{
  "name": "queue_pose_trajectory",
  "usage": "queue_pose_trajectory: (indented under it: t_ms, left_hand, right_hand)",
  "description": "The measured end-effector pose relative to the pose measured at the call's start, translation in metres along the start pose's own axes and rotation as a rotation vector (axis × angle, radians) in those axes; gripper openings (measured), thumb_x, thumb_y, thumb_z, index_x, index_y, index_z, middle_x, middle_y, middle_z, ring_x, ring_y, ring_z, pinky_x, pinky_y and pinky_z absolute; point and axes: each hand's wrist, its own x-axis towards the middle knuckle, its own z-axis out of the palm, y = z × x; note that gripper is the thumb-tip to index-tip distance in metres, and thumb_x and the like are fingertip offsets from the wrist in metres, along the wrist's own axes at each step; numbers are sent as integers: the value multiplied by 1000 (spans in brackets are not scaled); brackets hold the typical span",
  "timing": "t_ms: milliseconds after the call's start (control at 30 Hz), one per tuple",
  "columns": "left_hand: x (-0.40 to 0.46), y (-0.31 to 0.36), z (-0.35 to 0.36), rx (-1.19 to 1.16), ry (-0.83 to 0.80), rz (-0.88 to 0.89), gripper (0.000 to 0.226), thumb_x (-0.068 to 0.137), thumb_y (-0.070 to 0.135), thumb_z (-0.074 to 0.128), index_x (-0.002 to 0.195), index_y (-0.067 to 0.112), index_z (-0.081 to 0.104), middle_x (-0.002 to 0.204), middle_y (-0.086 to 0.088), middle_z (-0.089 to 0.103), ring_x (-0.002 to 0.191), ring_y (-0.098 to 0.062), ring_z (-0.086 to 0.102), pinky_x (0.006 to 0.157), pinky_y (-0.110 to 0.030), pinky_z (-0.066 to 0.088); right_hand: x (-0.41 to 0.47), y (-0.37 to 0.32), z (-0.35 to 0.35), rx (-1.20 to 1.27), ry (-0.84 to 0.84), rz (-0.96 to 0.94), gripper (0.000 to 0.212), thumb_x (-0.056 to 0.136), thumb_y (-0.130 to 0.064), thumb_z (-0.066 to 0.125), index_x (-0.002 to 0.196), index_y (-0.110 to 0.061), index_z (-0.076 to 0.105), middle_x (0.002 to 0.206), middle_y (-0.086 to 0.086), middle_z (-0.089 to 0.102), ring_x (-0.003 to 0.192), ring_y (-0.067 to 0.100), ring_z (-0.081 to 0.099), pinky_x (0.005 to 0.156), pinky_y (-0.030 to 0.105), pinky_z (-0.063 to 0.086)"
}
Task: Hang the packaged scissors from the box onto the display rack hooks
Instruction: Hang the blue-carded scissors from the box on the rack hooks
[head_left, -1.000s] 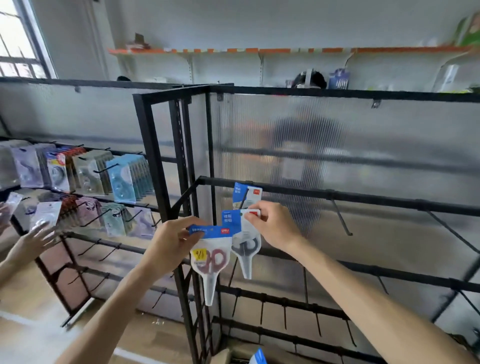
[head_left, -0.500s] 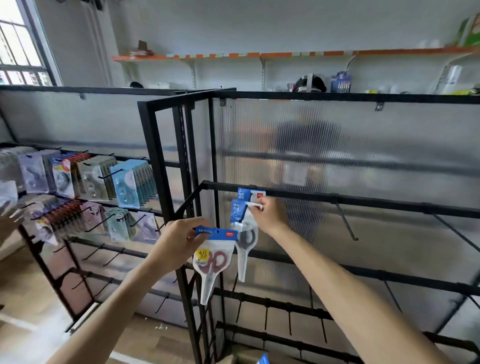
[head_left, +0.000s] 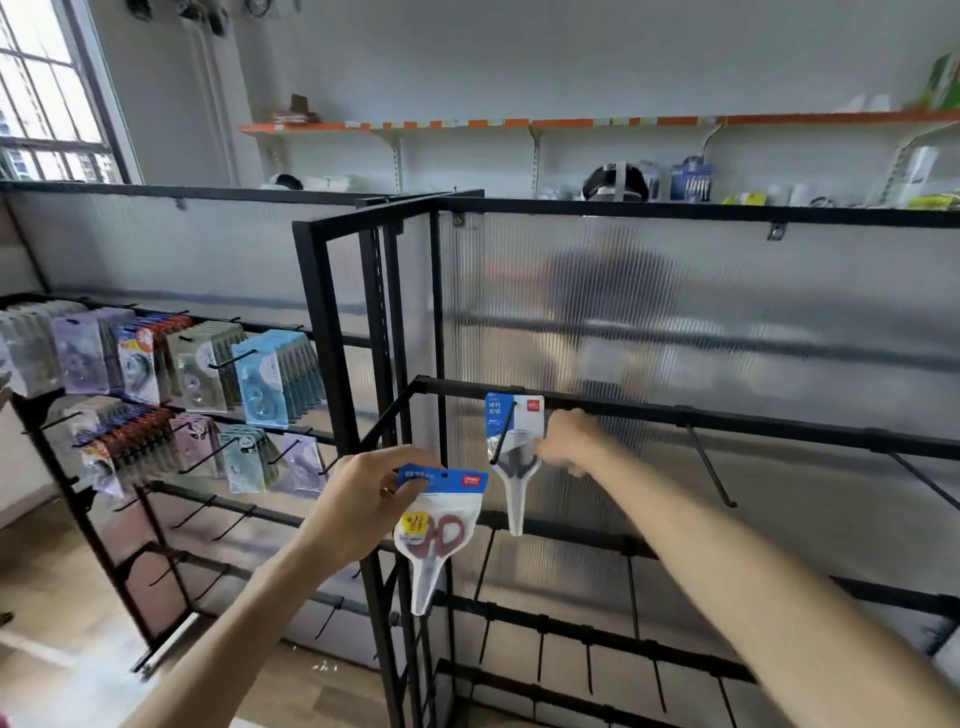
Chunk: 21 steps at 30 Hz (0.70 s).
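On the black display rack (head_left: 675, 415) in front of me, a packaged pair of scissors with dark handles (head_left: 513, 452) is hanging from the leftmost hook (head_left: 503, 436) of the upper bar, its blue header card up against the bar and its clear pointed pouch pointing straight down. My right hand (head_left: 569, 439) is reaching in beside that pack, at the level of the handles; it is blurred, so I cannot tell whether the fingers are pinching the pouch or only touching it. My left hand (head_left: 369, 499) is gripping a second pack, the red-handled scissors (head_left: 439, 530), by the left end of its blue card, thumb in front, holding it lower and to the left of the hung one, in front of the rack's corner post. The other hooks along the bars to the right are carrying nothing. Farther left, a second rack (head_left: 156, 415) is holding rows of small packaged goods (head_left: 260, 379), several deep on each hook.
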Motion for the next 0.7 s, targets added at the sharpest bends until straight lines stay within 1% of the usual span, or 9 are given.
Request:
queue_pose_trajectory:
  t_ms: [67, 133, 200, 267, 333, 467, 567, 633, 700]
  left_hand:
    - [-4, -4, -5, 31, -7, 0, 23, 92, 10, 67, 107, 26, 72, 94, 12, 72, 78, 0, 70, 64, -10, 50]
    - [-6, -5, -5, 42, -19, -1, 22, 92, 10, 67, 109, 23, 72, 93, 11, 72, 77, -1, 70, 64, -10, 50]
    - [-6, -3, -2, 50, -34, 7, 20, 92, 11, 67, 107, 23, 72, 91, 11, 71, 75, 1, 69, 62, -10, 48]
    - [-5, 2, 2, 44, -40, 27, 20, 92, 10, 67, 106, 23, 72, 87, 13, 69, 71, 1, 67, 61, -10, 47]
    - [-2, 6, 5, 32, -34, 49, 20, 92, 11, 67, 106, 24, 72, 86, 13, 69, 69, -3, 67, 63, -14, 51]
    - [2, 13, 13, 5, -38, 103, 21, 93, 12, 66, 106, 28, 69, 91, 17, 69, 79, 2, 67, 72, -18, 56]
    - [3, 7, 20, 126, -37, 204, 43, 93, 24, 66, 134, 28, 54, 125, 15, 60, 107, 5, 60, 91, -22, 53]
    - [6, -3, 25, 300, -68, 278, 67, 92, 36, 66, 151, 25, 34, 149, 9, 41, 128, -7, 49, 102, -29, 48]
    - [7, -7, 31, 357, -107, 290, 74, 92, 40, 63, 154, 23, 26, 156, 5, 33, 139, -15, 41, 109, -36, 44]
  right_hand:
    - [-25, 3, -14, -47, -87, -206, 35, 92, -38, 67, 116, -12, 66, 99, 1, 66, 86, 16, 65, 73, 30, 56]
    - [-56, 1, -24, 29, -26, -417, 33, 93, -37, 67, 118, -15, 66, 110, 0, 68, 96, 15, 66, 86, 35, 57]
    - [-87, -4, -28, 105, 44, -580, 36, 93, -35, 67, 122, -15, 65, 113, 0, 69, 100, 15, 66, 91, 35, 56]
    - [-109, -7, -20, 159, 73, -715, 33, 93, -33, 67, 122, -16, 66, 110, -1, 71, 97, 12, 67, 87, 32, 56]
    - [-122, -9, -6, 237, 89, -789, 23, 95, -28, 65, 115, -17, 69, 99, -3, 72, 85, 9, 67, 75, 31, 56]
    - [-125, -8, 11, 429, 199, -692, 17, 98, -28, 62, 106, -17, 72, 88, -5, 72, 74, 8, 65, 65, 27, 53]
    - [-113, -8, 6, 500, 225, -574, 17, 98, -27, 63, 102, -15, 75, 86, -4, 72, 75, 8, 64, 66, 24, 51]
    - [-102, -6, 4, 472, 218, -487, 19, 98, -28, 63, 101, -13, 75, 88, -2, 72, 77, 10, 63, 67, 25, 50]
    - [-92, -6, 7, 455, 194, -432, 20, 98, -28, 62, 99, -13, 75, 88, -3, 71, 75, 7, 60, 60, 14, 44]
